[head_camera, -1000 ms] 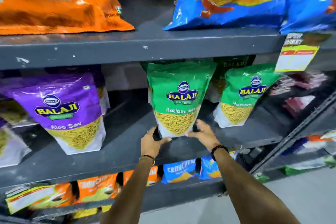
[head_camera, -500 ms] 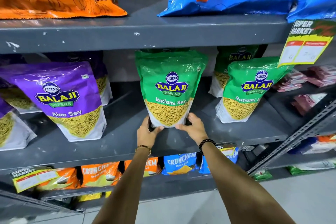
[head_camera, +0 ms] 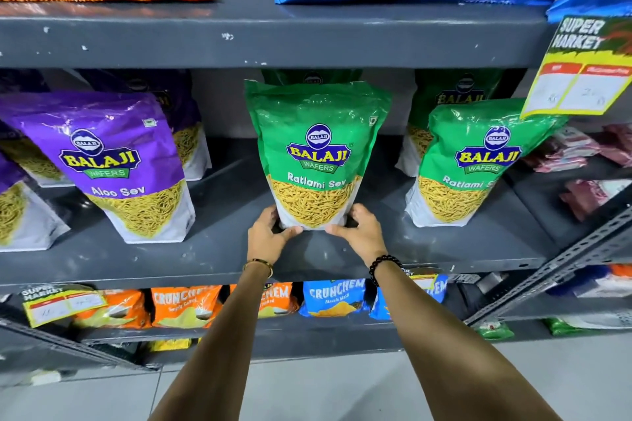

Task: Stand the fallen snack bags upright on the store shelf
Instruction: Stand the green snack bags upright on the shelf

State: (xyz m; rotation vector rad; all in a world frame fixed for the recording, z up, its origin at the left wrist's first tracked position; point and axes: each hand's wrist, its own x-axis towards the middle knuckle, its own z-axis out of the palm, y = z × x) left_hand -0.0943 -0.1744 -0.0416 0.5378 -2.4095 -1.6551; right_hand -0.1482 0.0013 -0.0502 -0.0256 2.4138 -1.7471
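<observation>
Head view: both hands steadied a green Ratlami Sev bag [head_camera: 316,154] on the middle shelf [head_camera: 219,249] of a store rack.

Left hand [head_camera: 270,234] and right hand [head_camera: 359,232] clasped the bag's bottom corners, thumbs at its front, as it stood upright near the shelf's front edge, midway between a leaning purple Aloo Sev bag [head_camera: 113,164] and a second green bag [head_camera: 475,164]. Done well, the step likely called for pressing the base flat on the shelf and squaring it to the front edge before letting go, since the loose filling could tip the pouch forward.
</observation>
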